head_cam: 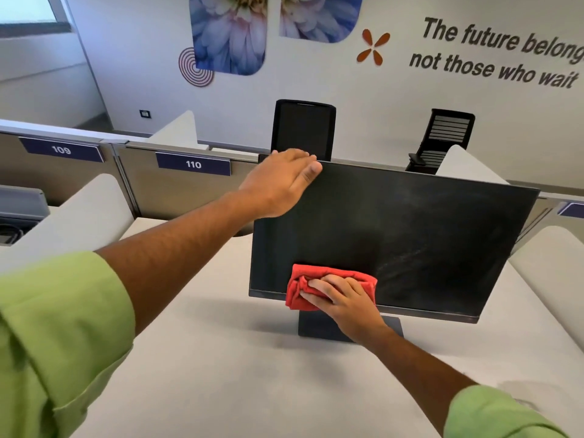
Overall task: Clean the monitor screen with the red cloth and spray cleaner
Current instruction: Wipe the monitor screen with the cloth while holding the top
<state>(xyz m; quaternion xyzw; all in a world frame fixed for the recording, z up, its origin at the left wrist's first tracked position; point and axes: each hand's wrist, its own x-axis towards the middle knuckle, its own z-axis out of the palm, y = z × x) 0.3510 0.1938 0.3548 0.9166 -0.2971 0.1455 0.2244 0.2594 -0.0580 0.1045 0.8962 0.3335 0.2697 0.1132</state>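
Note:
A dark monitor (pixel 410 229) stands on a white desk (pixel 221 358), its screen off and showing faint smear streaks on the right. My left hand (pixel 281 184) grips the monitor's top left corner, thumb on the front and fingers over the top edge. My right hand (pixel 341 298) presses a bunched red cloth (pixel 297 292) against the lower left part of the screen, at the bottom bezel. No spray cleaner is in view.
The monitor's stand base (pixel 319 327) sits behind my right wrist. Grey partition panels labelled 109 (pixel 61 149) and 110 (pixel 193 164) run along the desk's far side. White curved dividers (pixel 79 213) flank the desk. Two black chairs (pixel 303 128) stand beyond the partition.

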